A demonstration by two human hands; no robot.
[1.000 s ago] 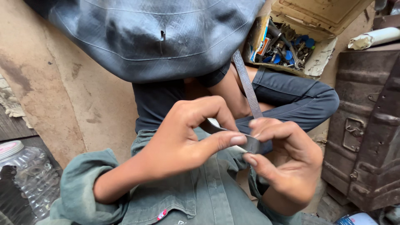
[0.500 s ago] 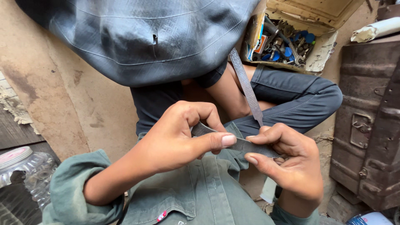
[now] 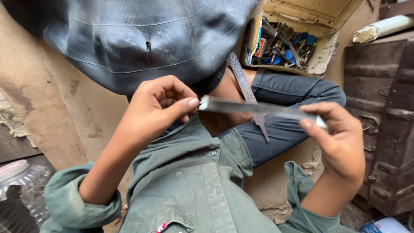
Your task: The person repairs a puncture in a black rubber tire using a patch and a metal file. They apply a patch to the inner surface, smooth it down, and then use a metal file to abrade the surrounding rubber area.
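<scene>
grey metal strip [image 3: 258, 108], dark rubber tube [image 3: 129, 39], green shirt [image 3: 194, 185]

Two hands [image 3: 159, 108] [image 3: 340, 138], two metal files [image 3: 258, 108] [image 3: 248, 92], one rubber inner tube [image 3: 129, 39], one toolbox [image 3: 297, 41]

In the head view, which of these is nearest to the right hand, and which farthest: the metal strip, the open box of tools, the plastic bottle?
1. Metal strip: held in the right hand at its right end.
2. Open box of tools: above the hand, at the top of the view.
3. Plastic bottle: far away at the lower left edge.
</scene>
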